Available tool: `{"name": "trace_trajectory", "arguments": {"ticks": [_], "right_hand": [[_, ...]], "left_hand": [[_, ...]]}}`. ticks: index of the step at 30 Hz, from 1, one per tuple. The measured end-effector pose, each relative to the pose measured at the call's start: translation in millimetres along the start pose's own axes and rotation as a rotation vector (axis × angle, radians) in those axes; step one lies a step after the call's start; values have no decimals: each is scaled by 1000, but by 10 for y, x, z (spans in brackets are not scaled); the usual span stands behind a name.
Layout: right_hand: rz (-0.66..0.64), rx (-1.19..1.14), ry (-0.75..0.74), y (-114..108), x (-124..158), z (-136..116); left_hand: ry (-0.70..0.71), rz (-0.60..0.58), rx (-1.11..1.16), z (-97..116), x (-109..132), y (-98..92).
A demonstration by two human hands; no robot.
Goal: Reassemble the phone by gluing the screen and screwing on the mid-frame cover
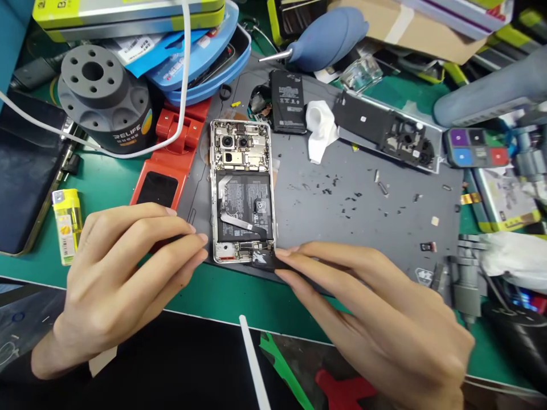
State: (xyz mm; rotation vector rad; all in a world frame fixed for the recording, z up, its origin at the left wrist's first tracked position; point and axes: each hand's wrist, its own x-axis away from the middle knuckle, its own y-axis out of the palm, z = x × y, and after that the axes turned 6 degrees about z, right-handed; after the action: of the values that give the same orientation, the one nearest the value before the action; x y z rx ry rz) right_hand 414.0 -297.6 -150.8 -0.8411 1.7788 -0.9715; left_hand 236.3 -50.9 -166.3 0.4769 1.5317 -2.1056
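An opened smartphone lies upright before me, its circuit board, cameras, black battery and silver ribbon cable exposed. My right hand pinches a small black phone part with silvery marks between thumb and fingers. That part sits over the phone's lower right corner; how far it is seated I cannot tell. My left hand is beside the phone's lower left edge, thumb and index fingertips drawn together. Whatever is between those fingertips, if anything, is too small to make out.
A dark grey mat bears black scraps, a loose battery, a crumpled white tissue and a phone back cover. Left are a red holder, grey round stand and yellow lighter. A blower lies behind.
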Motion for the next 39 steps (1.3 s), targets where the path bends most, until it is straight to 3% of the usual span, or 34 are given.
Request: {"name": "trace_trajectory", "arguments": {"ticks": [23, 39], "right_hand": [[60, -119, 102, 68, -6, 34], [39, -125, 19, 133, -99, -3]], "left_hand": [[17, -48, -36, 0, -18, -39], [60, -66, -23, -46, 4, -39]]}}
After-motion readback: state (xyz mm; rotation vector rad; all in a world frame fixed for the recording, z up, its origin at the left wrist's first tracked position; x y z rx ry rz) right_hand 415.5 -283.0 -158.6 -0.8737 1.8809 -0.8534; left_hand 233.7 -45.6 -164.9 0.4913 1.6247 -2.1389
